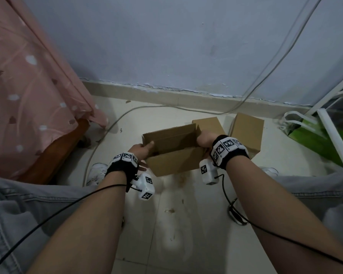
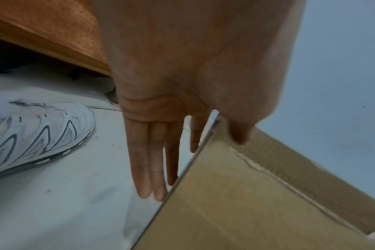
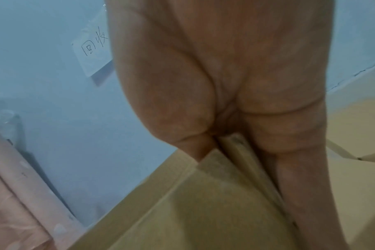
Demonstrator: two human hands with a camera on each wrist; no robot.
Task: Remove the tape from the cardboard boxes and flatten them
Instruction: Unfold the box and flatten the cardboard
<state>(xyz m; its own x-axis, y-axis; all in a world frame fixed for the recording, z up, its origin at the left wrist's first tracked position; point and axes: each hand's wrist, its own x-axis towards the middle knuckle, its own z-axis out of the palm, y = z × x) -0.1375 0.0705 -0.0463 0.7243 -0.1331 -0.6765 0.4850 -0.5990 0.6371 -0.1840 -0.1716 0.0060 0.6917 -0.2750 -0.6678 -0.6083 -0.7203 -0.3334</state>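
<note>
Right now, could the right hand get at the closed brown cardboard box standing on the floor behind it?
Probably yes: that closed box stands just beyond the right hand with nothing between, but the hand must first release the open box.

A pale blue painted wall (image 1: 166, 42) met a cream tiled floor (image 1: 186, 224); a pink dotted bedsheet (image 1: 28, 91) draped a brown wooden bedframe (image 1: 53, 155).

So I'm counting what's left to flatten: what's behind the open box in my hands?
Behind the open box are two more cardboard boxes, apparently standing unflattened on the floor. The held box and right hand cover their lower parts, so any tape there is hidden.
</note>
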